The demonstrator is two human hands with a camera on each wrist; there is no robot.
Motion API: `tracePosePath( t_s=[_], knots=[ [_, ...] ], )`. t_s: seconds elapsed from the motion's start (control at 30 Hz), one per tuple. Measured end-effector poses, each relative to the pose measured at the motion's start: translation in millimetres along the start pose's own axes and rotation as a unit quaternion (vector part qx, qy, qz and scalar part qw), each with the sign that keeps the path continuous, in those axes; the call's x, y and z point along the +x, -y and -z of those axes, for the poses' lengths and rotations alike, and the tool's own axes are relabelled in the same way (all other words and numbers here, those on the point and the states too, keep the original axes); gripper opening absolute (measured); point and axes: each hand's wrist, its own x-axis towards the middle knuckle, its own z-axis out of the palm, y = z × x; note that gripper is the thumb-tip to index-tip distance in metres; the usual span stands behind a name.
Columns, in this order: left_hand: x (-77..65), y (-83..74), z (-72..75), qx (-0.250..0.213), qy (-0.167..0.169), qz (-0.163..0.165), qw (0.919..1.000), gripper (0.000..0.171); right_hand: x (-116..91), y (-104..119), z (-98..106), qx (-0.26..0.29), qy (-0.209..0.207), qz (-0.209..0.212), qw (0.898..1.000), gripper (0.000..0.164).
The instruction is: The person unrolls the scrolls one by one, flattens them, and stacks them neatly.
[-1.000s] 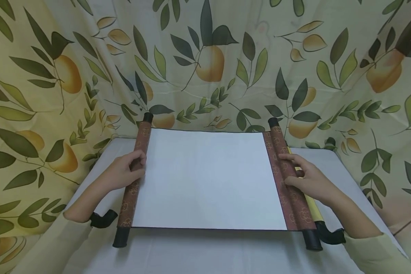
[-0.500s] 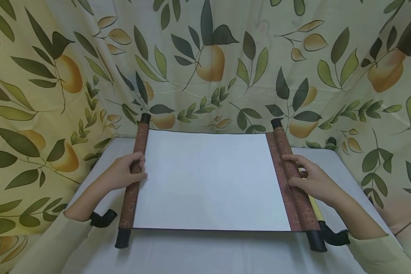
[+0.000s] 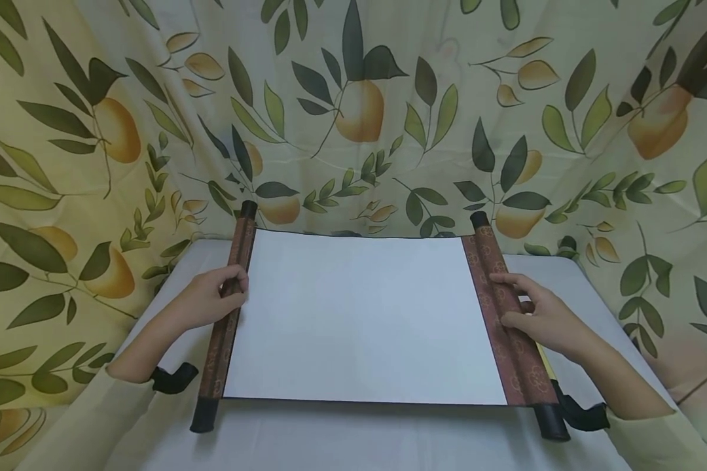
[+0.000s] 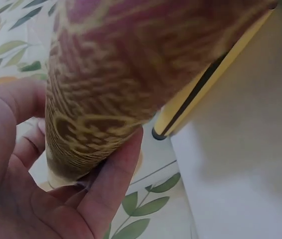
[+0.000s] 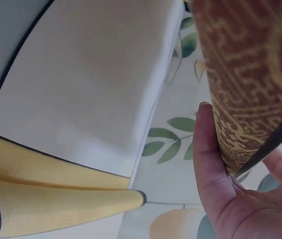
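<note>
A hanging scroll with a blank white sheet [image 3: 359, 320] is stretched between two reddish-brown, gold-patterned rolled ends with black knobs. My left hand [image 3: 209, 297] grips the left rolled end [image 3: 218, 356] around its middle. On the other side, my right hand [image 3: 544, 314] holds the right rolled end [image 3: 530, 369], thumb and fingers around it. Both wrist views show this brown brocade close up, with the left fingers [image 4: 113, 184] and the right thumb [image 5: 208, 154] against it. The scroll is raised off the table, casting a shadow below.
Beneath lies a second scroll with yellow rolled ends [image 5: 66, 209], largely hidden in the head view by the raised one. The white table [image 3: 342, 445] extends toward me. A curtain [image 3: 424, 150] printed with leaves and oranges hangs behind. Black straps [image 3: 177, 378] circle the wrists.
My right hand has shifted slightly right with its rolled end, widening the white area a little. The scroll sits slightly lower in view, and a dark edge now shows along the left roll.
</note>
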Motion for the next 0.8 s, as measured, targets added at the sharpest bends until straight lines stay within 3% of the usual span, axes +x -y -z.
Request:
tracePosePath(
  t_s=[0.23, 0.5, 0.8],
  knots=[
    [-2.0, 6.4, -0.9, 0.02, 0.01, 0.012, 0.9997, 0.02, -3, -7, -2, -0.004, 0.002, -0.017, 1.0, 0.066],
    [-3.6, 16.8, 0.6, 0.034, -0.001, 0.008, 0.9994, 0.017, -5, -12, -1, -0.037, 0.011, -0.02, 0.999, 0.062],
    [-2.6, 29.8, -1.8, 0.026, 0.031, 0.015, 0.9991, 0.014, 1, -23, -16, -0.011, 0.032, -0.026, 0.999, 0.059]
  ],
)
